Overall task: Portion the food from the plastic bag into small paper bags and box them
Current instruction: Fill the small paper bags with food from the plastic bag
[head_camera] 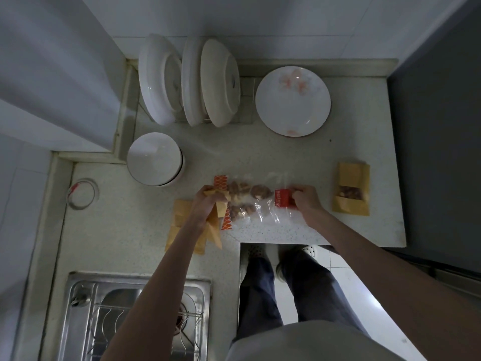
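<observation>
Plastic bag [250,201] lying left-to-right on counter [299,230]; red label unreadable. Right hand [307,198] pinching it; left hand [208,204] gripping paper bag [216,225].

clear plastic bag [250,201] showing red band plus orange-white lattice strips, paper bags [351,190] showing mustard-yellow, plate [292,101] near the countertop [286,157] back edge showing white with pink-orange blotches, countertop showing speckled off-white

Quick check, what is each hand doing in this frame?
Left hand: grips a small yellow paper bag.
Right hand: pinches the red end of the clear plastic food bag.
</observation>
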`<action>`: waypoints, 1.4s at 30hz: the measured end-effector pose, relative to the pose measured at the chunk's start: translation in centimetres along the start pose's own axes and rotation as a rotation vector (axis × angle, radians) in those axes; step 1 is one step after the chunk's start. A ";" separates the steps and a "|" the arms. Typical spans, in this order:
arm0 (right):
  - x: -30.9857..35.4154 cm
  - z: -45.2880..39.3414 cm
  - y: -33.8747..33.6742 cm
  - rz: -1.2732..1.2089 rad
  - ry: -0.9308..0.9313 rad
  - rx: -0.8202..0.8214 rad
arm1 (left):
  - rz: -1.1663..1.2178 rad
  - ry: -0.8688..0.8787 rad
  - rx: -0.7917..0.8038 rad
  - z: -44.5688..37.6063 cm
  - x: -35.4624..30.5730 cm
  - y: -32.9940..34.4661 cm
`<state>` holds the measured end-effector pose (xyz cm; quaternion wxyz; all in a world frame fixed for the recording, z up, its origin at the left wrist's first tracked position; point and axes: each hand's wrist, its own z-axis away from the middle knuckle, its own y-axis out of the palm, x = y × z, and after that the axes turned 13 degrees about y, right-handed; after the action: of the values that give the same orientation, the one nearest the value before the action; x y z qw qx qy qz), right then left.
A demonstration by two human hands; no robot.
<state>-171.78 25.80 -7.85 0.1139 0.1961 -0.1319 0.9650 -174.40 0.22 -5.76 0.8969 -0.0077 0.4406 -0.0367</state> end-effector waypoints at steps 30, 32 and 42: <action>5.6 12.7 -12.1 -0.205 -0.252 -0.038 | -0.465 0.600 0.063 7.6 -7.9 7.5; 7.0 15.4 -12.2 -0.191 -0.325 -0.021 | -0.532 0.652 0.060 8.6 -9.9 8.8; 12.1 26.5 -13.6 -0.140 -0.619 -0.005 | -0.554 0.929 0.098 11.7 -16.4 12.7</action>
<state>-169.69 32.71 23.51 0.1350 0.4888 -0.1487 0.8489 -174.37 13.87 13.76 0.5638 -0.0648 0.7698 -0.2920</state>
